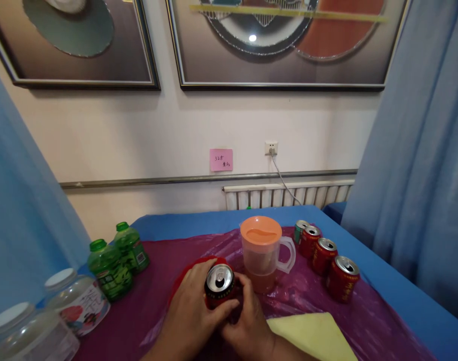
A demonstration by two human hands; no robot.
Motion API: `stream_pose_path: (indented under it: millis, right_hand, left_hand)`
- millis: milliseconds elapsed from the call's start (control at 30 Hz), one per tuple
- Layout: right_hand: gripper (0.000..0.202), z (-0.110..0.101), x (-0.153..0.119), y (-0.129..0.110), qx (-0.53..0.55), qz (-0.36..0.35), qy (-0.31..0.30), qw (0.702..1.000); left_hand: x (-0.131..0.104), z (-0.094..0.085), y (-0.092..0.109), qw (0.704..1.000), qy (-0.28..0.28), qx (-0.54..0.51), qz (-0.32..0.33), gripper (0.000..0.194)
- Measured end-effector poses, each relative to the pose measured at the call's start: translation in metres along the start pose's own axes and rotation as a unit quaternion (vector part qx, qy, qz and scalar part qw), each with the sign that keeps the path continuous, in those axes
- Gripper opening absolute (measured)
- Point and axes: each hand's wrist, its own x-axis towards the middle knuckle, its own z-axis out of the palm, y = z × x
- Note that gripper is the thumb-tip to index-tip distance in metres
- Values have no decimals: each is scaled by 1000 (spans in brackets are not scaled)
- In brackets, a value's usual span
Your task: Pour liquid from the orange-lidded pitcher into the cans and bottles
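Red-and-black can [219, 282], axis upright, mouth up, left of pitcher [259, 255]; left hand [191, 308], right hand [250, 321]: fingers clamped round can; lettering illegible.

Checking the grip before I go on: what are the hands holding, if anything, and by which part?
Both the left hand and right hand hold an opened dark-rimmed can around its sides, below the rim.

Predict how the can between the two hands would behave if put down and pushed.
The can would probably feel stiff, being metal, though a hard squeeze might dent it. Its round body would likely roll if knocked onto its side. With its top open, any drink inside could spill; the contents are hidden, so I cannot judge weight.
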Motion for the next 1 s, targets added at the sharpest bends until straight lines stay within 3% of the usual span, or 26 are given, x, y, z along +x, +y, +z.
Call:
stream_pose_path:
  millis: [100,233,300,500,667,800,900,1000]
  right_hand:
    - [75,-3,2,2,61,10,-30,998]
    - [72,-11,6,2,150,27,-78,985]
    - [70,-14,8,-1,188,31,-102,976]
    - [66,-20,13,-10,257,21,-182,949]
    - [61,-18,11,-3,154,-5,-144,978]
    - [35,-21,9,-8,51,-10,-65,997]
    - [27,-36,5,-17,4,-31,-14,999]
    - [24,-65,3,-19,-45,-41,86,994]
  left_hand:
    - [-3,-5,-23,989,-56,-138,-20,83]
    - [-1,-21,-40,921,-207,-327,-36,81]
    - [1,-27,-40,900,-251,-354,-43,82]
    - [4,-27,-31,882,-302,-360,-37,88]
    - [12,-24,-41,926,-217,-308,-37,82]
    - [27,-25,-61,977,-69,-194,-56,72]
    - [32,-21,-80,990,10,-112,-82,73]
    - [28,-9,-101,993,29,-70,-94,71]
